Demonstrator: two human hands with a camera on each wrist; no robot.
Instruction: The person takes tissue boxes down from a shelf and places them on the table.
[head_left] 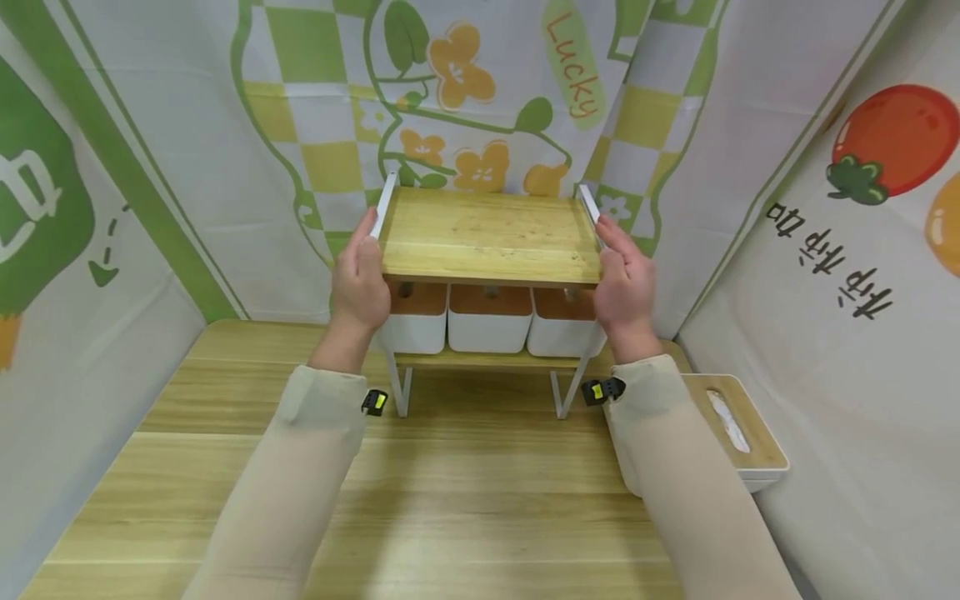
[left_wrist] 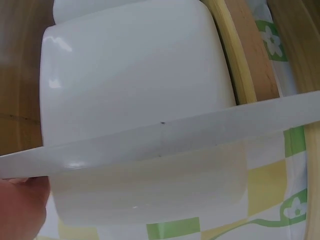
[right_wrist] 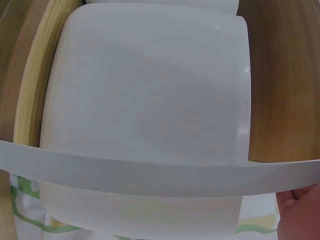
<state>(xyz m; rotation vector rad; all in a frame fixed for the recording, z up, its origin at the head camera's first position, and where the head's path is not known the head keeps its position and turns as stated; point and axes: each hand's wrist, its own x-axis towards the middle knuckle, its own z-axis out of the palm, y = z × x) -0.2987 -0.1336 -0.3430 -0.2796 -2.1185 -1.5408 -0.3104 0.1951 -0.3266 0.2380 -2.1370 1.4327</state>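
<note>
A two-tier shelf with a wooden top board [head_left: 491, 237] and white metal frame stands against the back curtain. My left hand [head_left: 362, 279] grips its left side at the front corner of the top board, and my right hand [head_left: 626, 279] holds the opposite corner the same way. On the lower board sit three white boxes with brown lids: a left box [head_left: 416, 333], a middle box [head_left: 487, 329] and a right box [head_left: 558, 333]. Close up in the wrist views, the left frame bar [left_wrist: 165, 137] and right frame bar [right_wrist: 150, 175] cross in front of white box sides.
A white tissue box [head_left: 768, 433] with a wooden lid rests at the right of the wooden table [head_left: 450, 517], partly behind my right forearm. Printed curtains [head_left: 300, 83] enclose the back and both sides.
</note>
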